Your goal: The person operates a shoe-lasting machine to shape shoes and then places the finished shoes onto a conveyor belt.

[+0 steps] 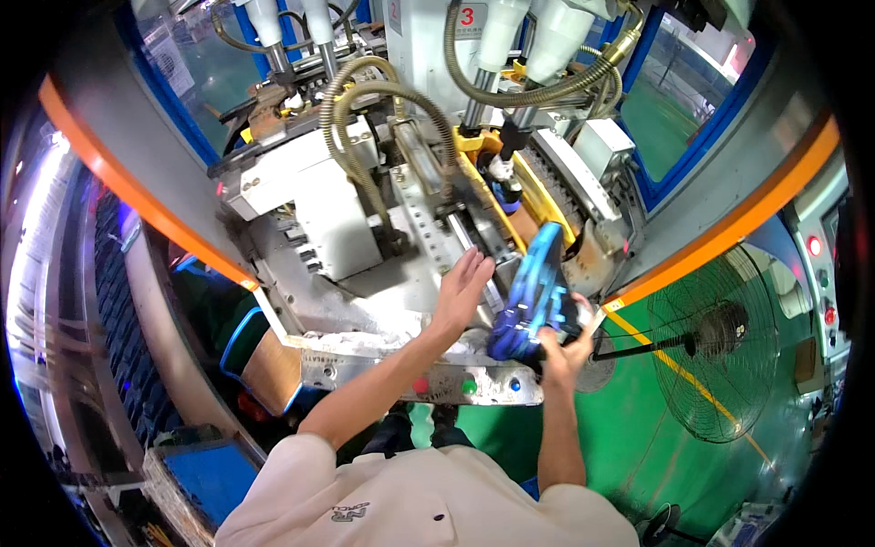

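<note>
A blue and purple shoe (531,294) is tilted toe-up in front of the machine, its dark opening toward the right. My right hand (567,348) is closed around its side near the lower end. To the left of the shoe, my left hand (463,290) is raised with fingers stretched out and nothing visible in it. It hovers over the machine's front, beside a metal rail (467,239). Behind the shoe sits a yellow-sided press station (550,193), with a dark shoe form (507,187) inside it, under metal rods.
Ribbed metal hoses (365,87) arch over a white machine block (333,219) on the left. Along the machine's front edge are red, green and blue buttons (468,387). Orange-edged guards (729,214) flank both sides. A caged floor fan (715,342) stands at right.
</note>
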Demonstrator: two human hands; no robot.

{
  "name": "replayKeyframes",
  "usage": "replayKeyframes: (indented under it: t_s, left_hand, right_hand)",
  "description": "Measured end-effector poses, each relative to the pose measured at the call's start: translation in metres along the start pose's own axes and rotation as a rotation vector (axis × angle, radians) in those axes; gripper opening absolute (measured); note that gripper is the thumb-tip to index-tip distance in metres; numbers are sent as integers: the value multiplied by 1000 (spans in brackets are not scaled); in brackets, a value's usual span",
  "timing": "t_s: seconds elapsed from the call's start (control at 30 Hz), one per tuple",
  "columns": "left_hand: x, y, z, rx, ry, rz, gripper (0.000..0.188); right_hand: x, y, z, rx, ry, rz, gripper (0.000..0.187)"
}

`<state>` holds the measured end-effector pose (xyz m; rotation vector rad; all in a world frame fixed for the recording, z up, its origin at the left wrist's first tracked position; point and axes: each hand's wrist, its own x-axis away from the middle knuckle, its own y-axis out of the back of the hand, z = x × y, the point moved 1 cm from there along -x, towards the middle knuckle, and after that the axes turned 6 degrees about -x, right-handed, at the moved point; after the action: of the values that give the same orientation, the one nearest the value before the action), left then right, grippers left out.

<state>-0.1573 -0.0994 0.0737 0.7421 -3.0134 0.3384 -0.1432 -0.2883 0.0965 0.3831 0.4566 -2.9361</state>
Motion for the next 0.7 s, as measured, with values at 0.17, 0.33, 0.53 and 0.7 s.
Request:
replayKeyframes:
  t_s: [0.17,0.33,0.53,0.7]
  left_hand:
    - [-186,-49,62,-541,116,-285,74]
    - [-277,-59,81,-1018,166,-482,61]
    - [-282,27,101,-551,366,-562,56]
    - [-117,45,-40,408,508,-162,34]
  right_hand:
    - [-30,61,25,249,64,-259,77]
    - [-63,81,50,398,44,-365,74]
    - [-213,17,35,514,-49,-89,65]
    - [-350,-90,-36,996,-347,282,51]
